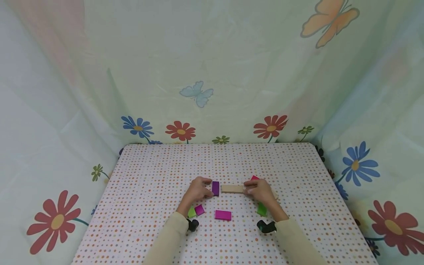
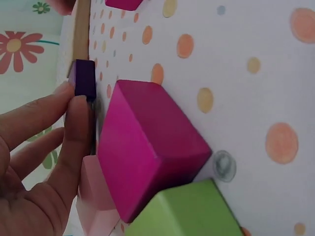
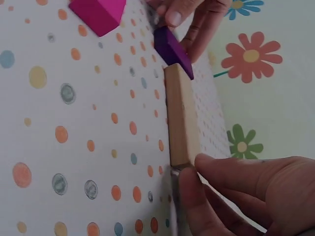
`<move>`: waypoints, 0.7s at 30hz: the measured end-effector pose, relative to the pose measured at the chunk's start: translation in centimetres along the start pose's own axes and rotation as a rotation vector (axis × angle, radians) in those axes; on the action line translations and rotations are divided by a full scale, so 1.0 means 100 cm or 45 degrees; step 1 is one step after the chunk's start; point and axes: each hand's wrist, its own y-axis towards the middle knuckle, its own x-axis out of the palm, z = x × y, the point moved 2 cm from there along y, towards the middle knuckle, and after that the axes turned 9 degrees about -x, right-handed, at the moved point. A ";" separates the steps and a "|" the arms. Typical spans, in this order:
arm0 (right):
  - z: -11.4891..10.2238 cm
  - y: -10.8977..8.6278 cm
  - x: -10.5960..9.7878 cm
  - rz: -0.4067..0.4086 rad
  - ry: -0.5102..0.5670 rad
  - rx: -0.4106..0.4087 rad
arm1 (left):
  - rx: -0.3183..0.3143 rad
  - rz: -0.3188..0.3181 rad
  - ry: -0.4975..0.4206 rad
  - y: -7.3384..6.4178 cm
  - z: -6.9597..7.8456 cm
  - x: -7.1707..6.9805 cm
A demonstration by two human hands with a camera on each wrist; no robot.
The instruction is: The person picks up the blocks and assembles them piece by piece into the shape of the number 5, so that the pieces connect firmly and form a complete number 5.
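In the head view my left hand is at the left side of a purple block. Thumb and fingertips pinch that block at its near end, as the left wrist view shows. A long plain wooden block lies flat just right of the purple one, a narrow gap between them. My right hand holds the wooden block at its right end between thumb and fingertips. Part of each block's gripped end is hidden by fingers.
A magenta block lies nearer the front edge. By the left wrist are a smaller magenta block, a light green block and a pale pink block. A green block and a pink-red block lie around the right hand.
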 end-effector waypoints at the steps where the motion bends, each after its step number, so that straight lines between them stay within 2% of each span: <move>1: -0.001 0.000 0.002 0.003 -0.020 -0.017 | 0.012 0.002 0.025 0.001 0.000 0.001; 4: -0.004 0.000 0.005 0.007 -0.061 -0.037 | 0.045 0.010 0.104 0.004 0.002 0.003; 8: -0.006 0.000 0.008 0.011 -0.071 -0.045 | 0.030 0.015 0.133 0.007 0.002 0.005; 21: -0.011 0.010 0.015 0.035 -0.064 -0.023 | 0.039 -0.008 0.028 0.006 0.000 0.005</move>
